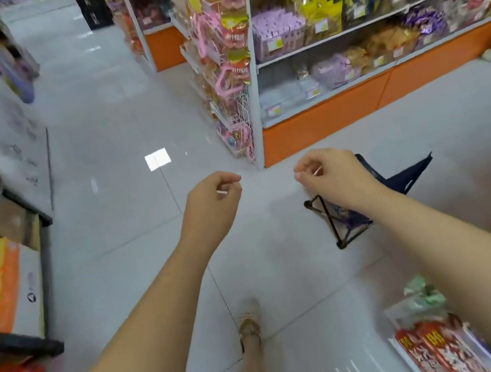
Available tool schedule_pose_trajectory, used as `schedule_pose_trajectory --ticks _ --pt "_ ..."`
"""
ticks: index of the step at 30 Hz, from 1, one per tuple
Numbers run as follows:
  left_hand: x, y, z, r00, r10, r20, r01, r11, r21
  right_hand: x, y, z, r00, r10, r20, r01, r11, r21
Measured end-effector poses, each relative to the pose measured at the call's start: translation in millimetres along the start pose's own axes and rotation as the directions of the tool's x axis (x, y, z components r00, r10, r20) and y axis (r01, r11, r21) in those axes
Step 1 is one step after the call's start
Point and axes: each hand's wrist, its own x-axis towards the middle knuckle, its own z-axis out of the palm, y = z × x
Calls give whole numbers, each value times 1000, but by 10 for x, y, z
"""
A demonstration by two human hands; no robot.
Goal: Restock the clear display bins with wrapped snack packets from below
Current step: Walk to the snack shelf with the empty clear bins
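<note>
My left hand (215, 195) and my right hand (328, 172) are raised side by side over the tiled aisle floor, fingers curled in, and I see nothing in either. Red wrapped snack packets (434, 349) lie in a clear display bin (398, 347) at the bottom right, under my right forearm. Green wrapped packets (423, 292) sit just behind them. Both hands are well apart from the packets. The view is blurred by motion.
A dark blue folding stool (399, 182) stands on the floor behind my right hand. A white and orange snack shelf (339, 111) fills the right. Stacked cardboard cartons (4, 284) line the left. My sandalled foot (249, 331) is below the hands.
</note>
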Motion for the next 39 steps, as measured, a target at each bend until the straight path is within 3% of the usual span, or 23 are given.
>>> schedule_pose_trajectory --ticks 9,18,23,32,39 --pt "2338 108 204 980 39 196 -49 998 47 1916 412 -219 987 142 -81 -142 990 0" --pt "4078 697 1134 914 119 387 -144 989 36 3154 1281 -675 921 337 -196 -327 941 83" --pt "4968 1052 1730 906 123 406 -164 984 68 4018 1846 -1037 910 357 -212 -335 933 134" --pt "6373 1564 2423 891 141 432 -202 974 99 5517 2422 -1704 937 301 -179 -297 954 49" --pt "7475 1753 2904 829 174 531 -279 952 124 6572 2944 -1851 922 335 -192 -326 942 77"
